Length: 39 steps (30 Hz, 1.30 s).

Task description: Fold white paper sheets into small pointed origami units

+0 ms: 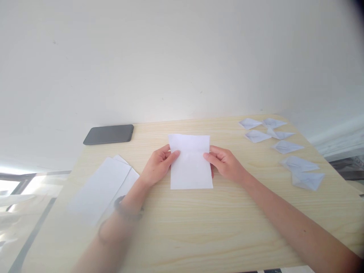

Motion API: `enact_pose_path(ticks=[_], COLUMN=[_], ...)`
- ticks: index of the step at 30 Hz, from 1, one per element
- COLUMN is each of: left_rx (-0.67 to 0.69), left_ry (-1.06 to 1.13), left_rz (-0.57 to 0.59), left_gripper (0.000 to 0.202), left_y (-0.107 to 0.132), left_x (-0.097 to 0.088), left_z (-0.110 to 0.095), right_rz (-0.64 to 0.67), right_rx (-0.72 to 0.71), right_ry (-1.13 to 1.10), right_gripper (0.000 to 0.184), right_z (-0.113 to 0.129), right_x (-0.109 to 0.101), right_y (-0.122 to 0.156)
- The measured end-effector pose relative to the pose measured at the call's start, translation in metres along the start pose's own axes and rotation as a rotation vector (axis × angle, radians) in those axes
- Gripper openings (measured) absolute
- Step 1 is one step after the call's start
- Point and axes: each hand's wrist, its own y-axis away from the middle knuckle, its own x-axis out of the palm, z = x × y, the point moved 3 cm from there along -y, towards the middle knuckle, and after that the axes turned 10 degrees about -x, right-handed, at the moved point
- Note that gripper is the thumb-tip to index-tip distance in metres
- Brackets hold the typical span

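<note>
while both hands pinch it, the white sheet (pixel 191 163) shows no writing.

Both hands (pixel 159 167) (pixel 226 163) on white paper (pixel 191 163)

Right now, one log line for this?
white sheet: creased, on table | left hand: holds its left edge | right hand: holds its right edge | folded shapes: far right

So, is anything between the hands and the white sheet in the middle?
Nothing visible. The left hand and right hand grip the sheet at its side edges. The phone and spare sheets lie apart to the left, the folded pieces to the right.
</note>
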Motion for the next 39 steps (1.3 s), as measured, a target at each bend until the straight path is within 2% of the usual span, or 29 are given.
enact_pose_path(ticks=[6,11,14,17,20,25,27,29,31,35,39], left_rx=[-0.006,-0.048,-0.041,-0.013,-0.019,-0.093,-0.085,-0.090,-0.096,-0.054,0.000], left_ry=[0.015,-0.019,-0.066,-0.117,-0.108,0.163,0.143,0.035,-0.047,-0.044,-0.041], left_rz=[0.005,0.093,0.087,0.024,-0.020,0.085,0.060,0.014,-0.010,-0.039,-0.071], left_gripper=[0.047,0.050,0.041,0.027,0.024,0.046,0.044,0.037,0.034,0.035,0.037], left_y=[0.001,0.003,0.003,0.001,0.000,0.000,0.001,0.002,0.002,0.000,-0.001], left_x=[0.000,0.003,0.002,-0.002,-0.006,-0.005,-0.004,-0.004,-0.003,0.000,0.003], left_z=[-0.001,0.000,0.001,0.000,0.001,0.001,0.000,-0.001,-0.001,0.000,0.000], right_rz=[-0.043,-0.070,-0.074,-0.080,-0.113,-0.141,-0.106,-0.079,-0.055,-0.076,-0.141], right_rx=[-0.013,-0.024,-0.016,-0.019,-0.112,-0.404,-0.475,-0.495,-0.453,-0.234,-0.093], right_ry=[0.029,0.045,0.042,0.058,0.175,0.546,0.613,0.579,0.442,0.179,0.321], right_gripper=[0.022,0.022,0.023,0.023,0.024,0.032,0.034,0.035,0.035,0.040,0.038], right_z=[0.001,0.003,0.000,-0.004,-0.004,0.004,0.005,0.005,0.003,-0.001,-0.002], right_x=[0.001,-0.001,-0.001,-0.002,-0.004,-0.007,-0.007,-0.008,-0.010,-0.011,-0.005], right_y=[-0.001,-0.002,-0.001,0.001,0.002,0.002,0.001,0.001,0.001,0.000,-0.002])
